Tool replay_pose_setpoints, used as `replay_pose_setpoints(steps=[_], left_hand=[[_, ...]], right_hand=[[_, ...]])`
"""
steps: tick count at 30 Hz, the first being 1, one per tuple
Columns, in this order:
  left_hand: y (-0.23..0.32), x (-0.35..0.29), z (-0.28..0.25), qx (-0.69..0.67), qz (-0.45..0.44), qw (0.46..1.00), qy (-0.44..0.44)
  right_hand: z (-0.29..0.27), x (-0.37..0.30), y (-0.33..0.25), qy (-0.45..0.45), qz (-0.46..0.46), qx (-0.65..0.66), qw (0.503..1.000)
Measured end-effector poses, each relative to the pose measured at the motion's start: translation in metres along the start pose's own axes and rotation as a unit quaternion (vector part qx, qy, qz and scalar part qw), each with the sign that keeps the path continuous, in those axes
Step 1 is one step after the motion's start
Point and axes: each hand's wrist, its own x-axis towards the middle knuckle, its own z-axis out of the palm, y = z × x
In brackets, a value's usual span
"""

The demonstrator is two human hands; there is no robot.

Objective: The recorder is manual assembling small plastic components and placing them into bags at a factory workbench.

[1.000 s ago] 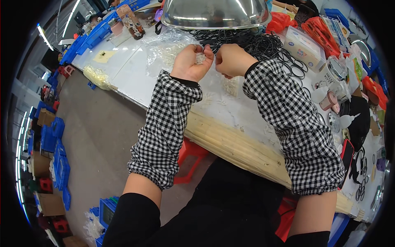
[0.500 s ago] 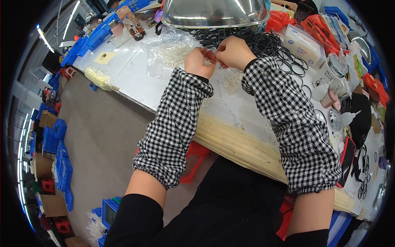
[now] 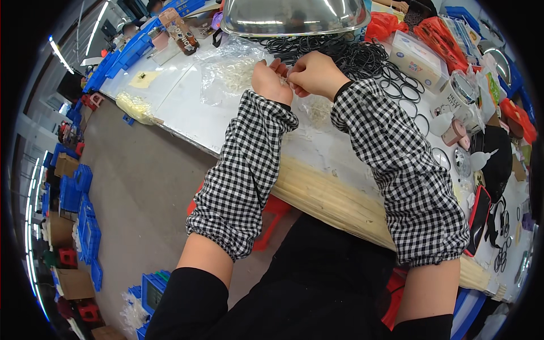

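Note:
Over the table my left hand (image 3: 271,81) is turned palm up, its fingers half curled round something small and pale that I cannot make out. My right hand (image 3: 320,75) meets it from the right, thumb and forefinger pinched together at the left hand's fingers. What the pinch holds is too small to name. Just beyond the left hand, a clear plastic bag (image 3: 217,69) lies spread out with small whitish pieces (image 3: 239,79) on it. Below the right hand is another little heap of pale pieces (image 3: 319,113). Black cord loops (image 3: 362,59) lie tangled behind my hands.
A shiny metal cover (image 3: 294,17) stands at the back. To the right are a tissue box (image 3: 418,61), red plastic bags (image 3: 442,42), a squeeze bottle (image 3: 481,161) and a phone in a red case (image 3: 479,218). Yellowish padding (image 3: 328,190) lines the near table edge. Blue crates (image 3: 86,224) stand at left.
My left hand has tilted slightly, showing more of its palm, its fingers less curled. The right hand has shifted a little left and down, staying pinched against it.

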Motion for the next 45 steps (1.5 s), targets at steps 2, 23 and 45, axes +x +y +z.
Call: replay_pose_setpoints(steps=[2, 23, 45], left_hand=[[0.0, -0.008, 0.006, 0.023, 0.025, 0.999, -0.017], [0.008, -0.038, 0.024, 0.132, 0.073, 0.966, -0.209], [0.026, -0.029, 0.008, 0.3, 0.173, 0.91, -0.228]], right_hand=[[-0.003, 0.0, 0.0, 0.003, 0.002, 0.007, 1.0], [-0.024, -0.004, -0.004, -0.003, 0.019, 0.042, 0.999], [-0.045, -0.012, 0.0, 0.016, 0.01, 0.016, 1.0]])
